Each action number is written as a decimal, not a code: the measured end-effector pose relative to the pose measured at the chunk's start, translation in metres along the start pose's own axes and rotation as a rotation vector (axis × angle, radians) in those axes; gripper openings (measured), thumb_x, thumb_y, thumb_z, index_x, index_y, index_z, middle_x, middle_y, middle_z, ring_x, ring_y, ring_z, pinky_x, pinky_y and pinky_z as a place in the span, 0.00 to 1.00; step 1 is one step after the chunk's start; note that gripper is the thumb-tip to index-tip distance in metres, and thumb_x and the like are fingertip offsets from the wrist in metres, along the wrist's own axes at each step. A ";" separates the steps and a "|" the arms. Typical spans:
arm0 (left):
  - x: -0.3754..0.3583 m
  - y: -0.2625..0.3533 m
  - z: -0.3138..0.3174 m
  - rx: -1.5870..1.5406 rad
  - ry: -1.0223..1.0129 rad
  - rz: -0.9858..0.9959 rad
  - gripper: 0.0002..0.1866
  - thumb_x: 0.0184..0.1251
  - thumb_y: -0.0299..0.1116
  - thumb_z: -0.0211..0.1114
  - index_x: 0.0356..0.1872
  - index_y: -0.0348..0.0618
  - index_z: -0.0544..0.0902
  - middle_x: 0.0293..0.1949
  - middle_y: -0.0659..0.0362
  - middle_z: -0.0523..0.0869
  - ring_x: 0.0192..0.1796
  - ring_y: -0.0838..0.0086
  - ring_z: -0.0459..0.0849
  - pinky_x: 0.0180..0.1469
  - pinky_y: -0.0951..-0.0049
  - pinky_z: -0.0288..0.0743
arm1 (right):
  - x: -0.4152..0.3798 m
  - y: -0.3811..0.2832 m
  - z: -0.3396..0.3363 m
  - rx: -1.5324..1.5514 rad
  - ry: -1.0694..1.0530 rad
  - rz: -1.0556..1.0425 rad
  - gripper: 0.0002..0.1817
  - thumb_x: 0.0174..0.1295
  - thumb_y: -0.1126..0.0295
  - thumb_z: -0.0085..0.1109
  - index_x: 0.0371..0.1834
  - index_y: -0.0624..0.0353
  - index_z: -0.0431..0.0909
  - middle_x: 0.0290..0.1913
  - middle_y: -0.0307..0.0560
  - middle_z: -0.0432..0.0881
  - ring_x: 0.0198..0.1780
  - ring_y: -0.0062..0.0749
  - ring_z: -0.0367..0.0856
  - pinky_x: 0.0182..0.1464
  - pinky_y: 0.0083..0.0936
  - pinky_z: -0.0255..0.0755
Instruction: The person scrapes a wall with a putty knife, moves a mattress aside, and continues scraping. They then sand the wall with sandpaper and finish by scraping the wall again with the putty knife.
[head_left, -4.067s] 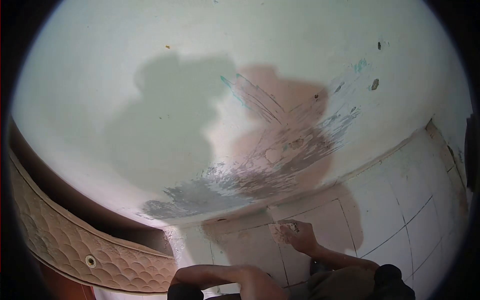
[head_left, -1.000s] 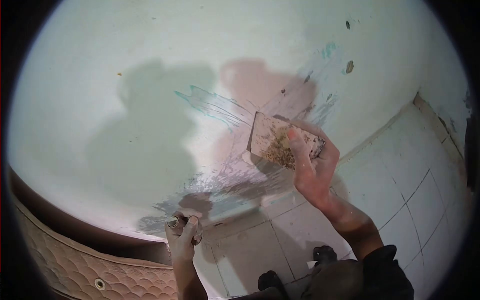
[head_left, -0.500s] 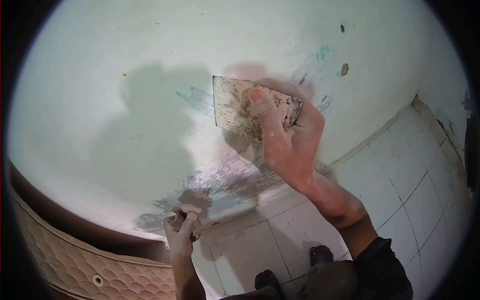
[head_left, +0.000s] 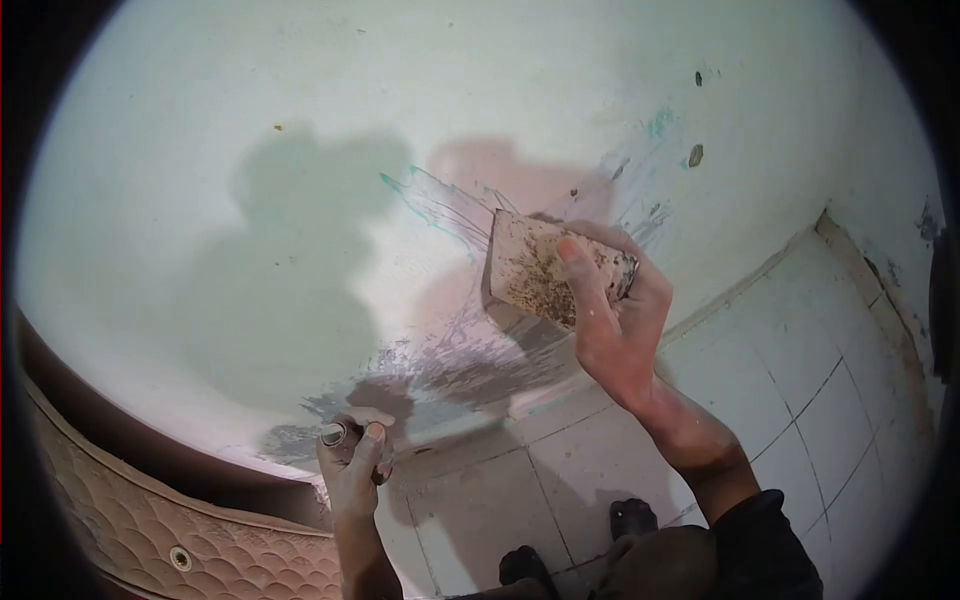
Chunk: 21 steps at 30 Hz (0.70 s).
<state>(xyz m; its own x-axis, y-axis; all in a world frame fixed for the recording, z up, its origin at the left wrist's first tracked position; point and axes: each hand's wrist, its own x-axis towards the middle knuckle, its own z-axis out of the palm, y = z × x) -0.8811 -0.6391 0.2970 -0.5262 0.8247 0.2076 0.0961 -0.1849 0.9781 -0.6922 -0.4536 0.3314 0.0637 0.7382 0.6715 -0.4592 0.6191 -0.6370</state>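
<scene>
My right hand (head_left: 620, 325) is closed around a flat, rectangular scraper (head_left: 522, 262), thumb pressed on its rust-stained face. The scraper is tilted close to the pale wall (head_left: 330, 60); whether its edge touches cannot be told. To its left, jagged scraped streaks with teal edges (head_left: 430, 200) mark the paint. Low at the left, my left hand (head_left: 350, 475) is wrapped round a handle with a round, ringed end (head_left: 333, 434). The rest of that tool is mostly hidden by the fingers.
Grey bare patches (head_left: 450, 375) run along the wall's foot. Chipped holes (head_left: 696, 156) show at upper right. Pale floor tiles (head_left: 800, 390) lie below, with two dark-covered feet (head_left: 632, 518) on them. A brown quilted mattress (head_left: 230, 560) stands at lower left.
My right hand and the scraper have moved down and to the right, baring more of the teal-edged streaks. My left hand keeps its grip, shifting only slightly in view.
</scene>
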 end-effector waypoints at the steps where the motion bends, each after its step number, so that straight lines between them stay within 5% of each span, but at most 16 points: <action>1: 0.000 -0.003 -0.002 0.011 0.008 -0.017 0.07 0.65 0.32 0.63 0.35 0.38 0.79 0.17 0.66 0.70 0.14 0.86 0.63 0.15 0.82 0.53 | 0.005 -0.004 0.003 -0.001 -0.003 0.001 0.10 0.65 0.73 0.58 0.43 0.71 0.79 0.35 0.45 0.83 0.38 0.19 0.77 0.42 0.17 0.72; 3: 0.003 -0.005 0.000 0.006 -0.001 -0.035 0.07 0.65 0.32 0.63 0.35 0.38 0.79 0.17 0.66 0.70 0.14 0.86 0.63 0.15 0.82 0.52 | 0.018 -0.014 0.008 -0.190 -0.061 -0.032 0.09 0.65 0.74 0.57 0.44 0.70 0.79 0.37 0.46 0.83 0.39 0.20 0.78 0.43 0.18 0.73; 9: -0.003 0.001 -0.002 0.013 0.029 0.012 0.07 0.65 0.32 0.64 0.35 0.38 0.80 0.15 0.67 0.69 0.13 0.85 0.62 0.16 0.81 0.51 | 0.005 -0.002 0.001 0.026 0.003 0.048 0.10 0.64 0.73 0.59 0.42 0.70 0.79 0.36 0.45 0.83 0.37 0.18 0.76 0.41 0.16 0.71; 12: -0.002 0.000 0.000 0.021 0.034 -0.006 0.07 0.65 0.32 0.63 0.36 0.38 0.79 0.15 0.67 0.68 0.13 0.85 0.62 0.16 0.81 0.51 | 0.026 -0.010 0.021 -0.201 -0.038 -0.125 0.10 0.64 0.72 0.59 0.41 0.71 0.79 0.35 0.44 0.82 0.37 0.18 0.76 0.40 0.16 0.71; 21: -0.003 0.001 0.007 0.033 0.041 -0.004 0.06 0.65 0.30 0.62 0.35 0.38 0.80 0.16 0.67 0.70 0.14 0.86 0.63 0.16 0.81 0.52 | 0.002 -0.010 0.004 -0.125 0.050 -0.032 0.10 0.64 0.73 0.60 0.43 0.71 0.78 0.34 0.42 0.81 0.36 0.18 0.76 0.41 0.17 0.71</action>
<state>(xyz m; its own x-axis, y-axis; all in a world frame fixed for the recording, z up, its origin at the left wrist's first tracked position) -0.8737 -0.6385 0.2977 -0.5605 0.8028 0.2033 0.1212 -0.1633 0.9791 -0.6908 -0.4595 0.3406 0.1221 0.7282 0.6744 -0.3428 0.6686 -0.6599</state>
